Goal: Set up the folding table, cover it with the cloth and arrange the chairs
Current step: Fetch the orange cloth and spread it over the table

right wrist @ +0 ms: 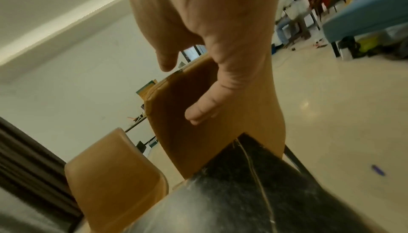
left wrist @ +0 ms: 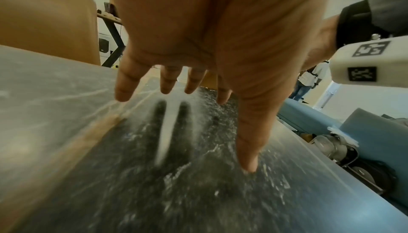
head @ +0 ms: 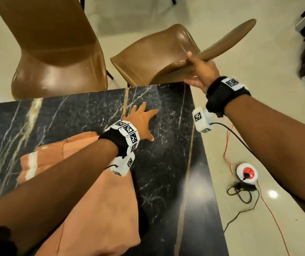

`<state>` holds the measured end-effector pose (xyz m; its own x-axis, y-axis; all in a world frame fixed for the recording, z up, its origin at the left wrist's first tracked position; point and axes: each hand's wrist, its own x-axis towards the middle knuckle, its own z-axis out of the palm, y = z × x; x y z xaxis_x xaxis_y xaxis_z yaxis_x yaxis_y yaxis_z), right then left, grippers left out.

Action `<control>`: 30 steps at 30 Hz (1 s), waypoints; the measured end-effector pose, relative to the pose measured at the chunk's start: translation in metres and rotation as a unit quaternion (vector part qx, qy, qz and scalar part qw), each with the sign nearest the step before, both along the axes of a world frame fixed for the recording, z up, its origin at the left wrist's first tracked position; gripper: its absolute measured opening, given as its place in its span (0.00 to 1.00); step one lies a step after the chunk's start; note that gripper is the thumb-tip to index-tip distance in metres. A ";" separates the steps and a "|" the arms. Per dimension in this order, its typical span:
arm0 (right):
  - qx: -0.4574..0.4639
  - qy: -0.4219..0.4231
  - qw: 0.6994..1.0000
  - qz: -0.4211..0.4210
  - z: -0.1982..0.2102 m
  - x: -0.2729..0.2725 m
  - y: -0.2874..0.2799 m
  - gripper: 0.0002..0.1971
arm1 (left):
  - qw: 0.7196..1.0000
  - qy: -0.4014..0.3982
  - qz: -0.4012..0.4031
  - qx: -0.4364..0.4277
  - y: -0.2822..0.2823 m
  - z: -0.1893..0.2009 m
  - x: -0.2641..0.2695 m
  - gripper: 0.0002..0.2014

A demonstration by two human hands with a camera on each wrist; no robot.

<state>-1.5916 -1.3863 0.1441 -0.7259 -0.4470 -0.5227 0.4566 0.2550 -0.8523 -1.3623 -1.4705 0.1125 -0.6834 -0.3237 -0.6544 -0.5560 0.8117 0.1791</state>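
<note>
The desk stands unfolded, its dark marbled top mostly bare, so the covering step looks unfinished. Two brown chairs sit at its far edge: the left chair stands squarely, while the right chair sits at the far right corner, turned at an angle. The right hand grips the lower part of that chair's backrest, thumb on one face and fingers wrapped behind. If it swings the chair hard, I reckon the seat or back could knock the desk corner, which lies very close, or bump the neighbouring chair.

The orange cloth lies bunched on the near left of the desk, under the left forearm. A careless sweep of that arm could drag it off the edge.

The left hand is spread flat, fingers straight, resting on the top and holding nothing. Leaning on it might shift a folding desk.

On the floor to the right, a red cable and black cord trail near a white socket reel, a snag risk for chair legs or feet.
</note>
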 end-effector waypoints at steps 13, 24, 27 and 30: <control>0.031 0.107 0.989 -0.100 -0.010 -0.123 -0.040 0.03 | 0.999 -0.032 0.033 -0.018 0.000 -0.022 -0.033 0.61; 0.115 0.207 0.971 -0.045 -0.015 -0.133 -0.023 0.18 | 0.999 0.012 0.012 -0.037 0.001 -0.014 -0.019 0.45; 0.154 0.336 0.928 0.038 -0.015 -0.061 0.005 0.11 | 0.998 0.055 0.033 -0.023 -0.004 -0.003 0.016 0.35; 0.118 0.410 0.891 0.157 -0.018 0.041 0.043 0.05 | 0.986 0.116 0.116 -0.020 -0.009 0.009 0.085 0.36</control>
